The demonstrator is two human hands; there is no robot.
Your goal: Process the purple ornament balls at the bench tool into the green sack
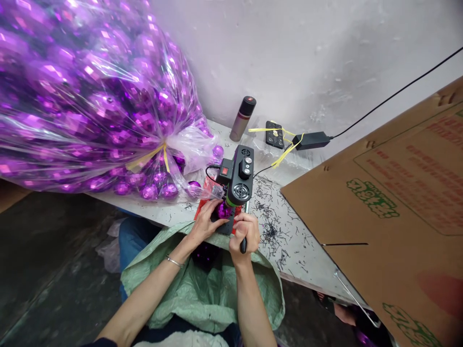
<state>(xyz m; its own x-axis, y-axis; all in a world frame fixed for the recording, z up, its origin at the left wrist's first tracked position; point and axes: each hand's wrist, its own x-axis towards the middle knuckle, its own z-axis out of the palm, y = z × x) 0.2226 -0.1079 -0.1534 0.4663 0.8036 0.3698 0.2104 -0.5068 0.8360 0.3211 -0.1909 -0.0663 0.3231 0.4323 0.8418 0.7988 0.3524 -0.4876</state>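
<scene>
A small black bench drill press (241, 176) with a red switch stands at the table's front edge. My left hand (205, 222) has its fingers closed around a shiny purple faceted ball (224, 210), which sits under the machine's head. My right hand (246, 233) is wrapped round the machine's lever, whose black handle (243, 245) pokes out below the fingers. The tool tip and its contact with the ball are hidden. Below both hands an open green woven sack (213, 294) lies across my lap, with dark purple balls (204, 255) partly visible inside.
A large clear bag of purple balls (108, 111) fills the left. Behind the machine are a dark bottle (243, 118), a black power adapter (311, 140) and yellow ties (285, 156). Short black scraps (271, 231) litter the tabletop. A cardboard box (390, 193) stands at right.
</scene>
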